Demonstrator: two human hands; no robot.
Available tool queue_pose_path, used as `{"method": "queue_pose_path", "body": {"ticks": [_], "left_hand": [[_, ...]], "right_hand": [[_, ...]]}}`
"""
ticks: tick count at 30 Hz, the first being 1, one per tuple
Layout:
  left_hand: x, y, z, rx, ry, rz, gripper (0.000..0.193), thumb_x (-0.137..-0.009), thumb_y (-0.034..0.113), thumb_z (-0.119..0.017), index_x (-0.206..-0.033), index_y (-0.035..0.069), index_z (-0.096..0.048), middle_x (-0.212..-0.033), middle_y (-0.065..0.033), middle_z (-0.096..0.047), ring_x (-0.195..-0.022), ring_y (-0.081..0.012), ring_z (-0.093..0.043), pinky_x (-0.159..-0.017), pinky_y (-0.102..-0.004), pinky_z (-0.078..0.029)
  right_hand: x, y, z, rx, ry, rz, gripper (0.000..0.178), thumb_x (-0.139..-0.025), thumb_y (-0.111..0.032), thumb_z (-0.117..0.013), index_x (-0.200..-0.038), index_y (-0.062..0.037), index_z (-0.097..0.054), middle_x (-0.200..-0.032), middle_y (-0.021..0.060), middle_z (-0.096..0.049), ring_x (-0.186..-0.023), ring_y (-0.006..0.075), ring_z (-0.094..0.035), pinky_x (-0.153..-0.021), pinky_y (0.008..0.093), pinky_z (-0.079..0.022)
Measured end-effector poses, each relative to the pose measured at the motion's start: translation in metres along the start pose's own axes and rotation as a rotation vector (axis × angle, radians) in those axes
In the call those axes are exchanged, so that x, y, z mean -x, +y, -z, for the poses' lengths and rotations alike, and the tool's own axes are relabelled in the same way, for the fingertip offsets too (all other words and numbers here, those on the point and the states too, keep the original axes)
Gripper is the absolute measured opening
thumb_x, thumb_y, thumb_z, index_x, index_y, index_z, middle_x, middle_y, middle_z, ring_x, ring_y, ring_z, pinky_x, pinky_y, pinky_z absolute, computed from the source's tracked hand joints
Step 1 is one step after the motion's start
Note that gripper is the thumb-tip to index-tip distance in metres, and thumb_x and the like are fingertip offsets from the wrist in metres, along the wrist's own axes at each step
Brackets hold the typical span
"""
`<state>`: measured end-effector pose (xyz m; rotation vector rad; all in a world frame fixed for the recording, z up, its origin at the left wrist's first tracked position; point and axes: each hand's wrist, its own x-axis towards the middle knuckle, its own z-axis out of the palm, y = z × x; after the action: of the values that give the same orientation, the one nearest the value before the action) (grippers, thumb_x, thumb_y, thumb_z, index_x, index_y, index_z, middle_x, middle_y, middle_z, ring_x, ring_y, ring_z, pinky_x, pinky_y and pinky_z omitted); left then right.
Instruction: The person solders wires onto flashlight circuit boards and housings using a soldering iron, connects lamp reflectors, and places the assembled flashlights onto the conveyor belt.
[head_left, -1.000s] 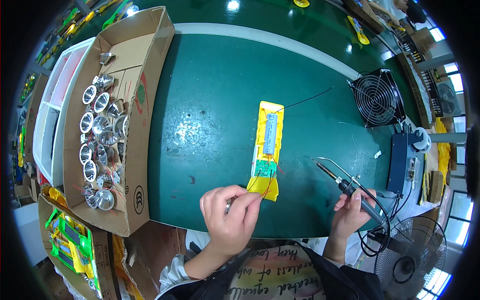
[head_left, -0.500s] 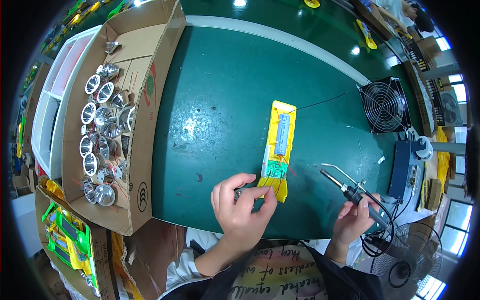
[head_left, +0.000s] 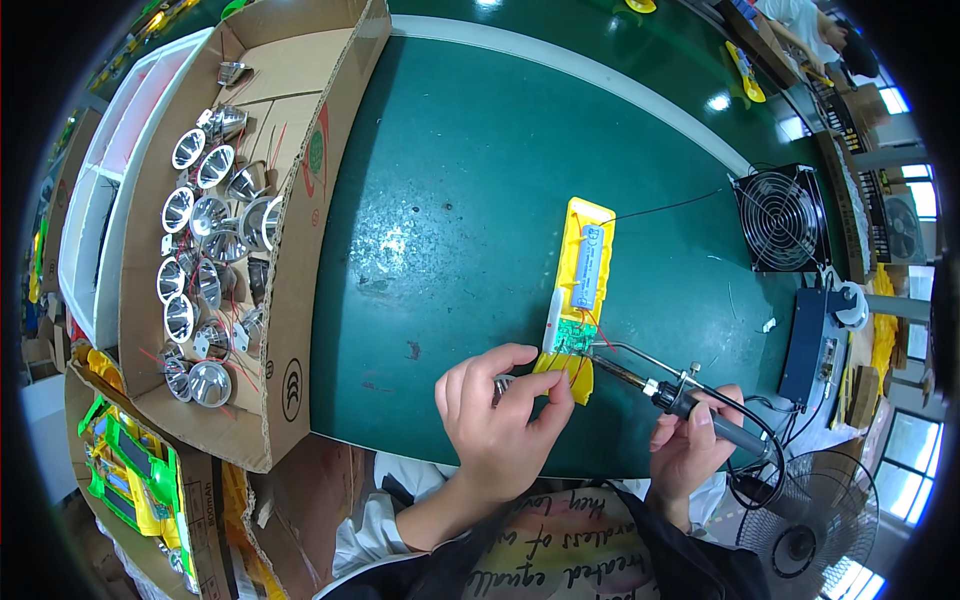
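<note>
A yellow flashlight housing [head_left: 577,240] lies open on the bench, with a blue cylindrical battery [head_left: 590,265] and a green circuit board [head_left: 575,337] in it. Thin red wires run about the board. My left hand [head_left: 505,415] is closed at the housing's near end, thumb and forefinger pinching a thin wire by the board. Something shiny and silver shows between its fingers, too hidden to name. My right hand [head_left: 695,440] grips a soldering iron [head_left: 680,402] with a thin metal feed tube alongside. Its tip is at the board's near edge; whether it touches is unclear.
At left, a cardboard box [head_left: 290,330] holds several silver reflector cups [head_left: 210,383] with red wires. A black fan [head_left: 780,218] and a dark blue box-shaped unit [head_left: 808,345] stand at right. A larger round fan [head_left: 805,540] is at lower right. The green bench [head_left: 450,200] has a pale far edge.
My right hand has brought the soldering iron left to the circuit board. My left hand keeps its pinch near the board. The whole view has shifted slightly.
</note>
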<state>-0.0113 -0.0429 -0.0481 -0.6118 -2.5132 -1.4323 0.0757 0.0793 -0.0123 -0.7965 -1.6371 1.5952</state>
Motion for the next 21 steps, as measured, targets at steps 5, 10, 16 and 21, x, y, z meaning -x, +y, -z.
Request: {"method": "queue_pose_path", "body": {"ticks": [5, 10, 16, 21], "left_hand": [[0.001, -0.001, 0.000, -0.013, -0.007, 0.005, 0.016, -0.056, 0.004, -0.070, -0.068, 0.010, -0.061, -0.089, -0.0037, -0.052, -0.076, -0.0182, -0.048, -0.068, -0.0297, -0.037], [0.000, 0.000, 0.000, -0.011, -0.010, -0.003, 0.016, -0.056, 0.004, -0.069, -0.068, 0.010, -0.061, -0.089, -0.0036, -0.052, -0.075, -0.0179, -0.048, -0.068, -0.0298, -0.036], [0.000, 0.000, 0.000, -0.009, -0.001, -0.002, 0.016, -0.056, 0.004, -0.070, -0.068, 0.010, -0.061, -0.089, -0.0033, -0.052, -0.073, -0.0175, -0.048, -0.068, -0.0301, -0.036], [0.000, 0.000, -0.001, -0.006, 0.000, -0.003, 0.016, -0.056, 0.005, -0.070, -0.067, 0.010, -0.061, -0.089, -0.0032, -0.052, -0.073, -0.0172, -0.048, -0.068, -0.0301, -0.036]], "right_hand": [[0.000, 0.000, -0.001, 0.016, -0.022, -0.009, 0.020, -0.080, -0.015, -0.051, -0.080, -0.0027, -0.036, -0.055, 0.0084, -0.048, -0.034, 0.0088, -0.041, -0.030, 0.0177, -0.034], [-0.002, -0.006, 0.002, -0.010, -0.045, -0.043, 0.021, -0.079, -0.014, -0.054, -0.082, -0.0019, -0.037, -0.059, 0.0122, -0.052, -0.037, 0.0109, -0.046, -0.034, 0.0194, -0.039], [-0.002, -0.006, 0.002, 0.006, -0.055, -0.033, 0.021, -0.079, -0.014, -0.054, -0.083, -0.0020, -0.038, -0.059, 0.0115, -0.052, -0.038, 0.0102, -0.046, -0.035, 0.0187, -0.038], [-0.003, -0.011, 0.000, 0.039, -0.063, -0.049, 0.021, -0.079, -0.014, -0.054, -0.083, -0.0021, -0.038, -0.060, 0.0111, -0.052, -0.038, 0.0097, -0.046, -0.035, 0.0186, -0.038]]}}
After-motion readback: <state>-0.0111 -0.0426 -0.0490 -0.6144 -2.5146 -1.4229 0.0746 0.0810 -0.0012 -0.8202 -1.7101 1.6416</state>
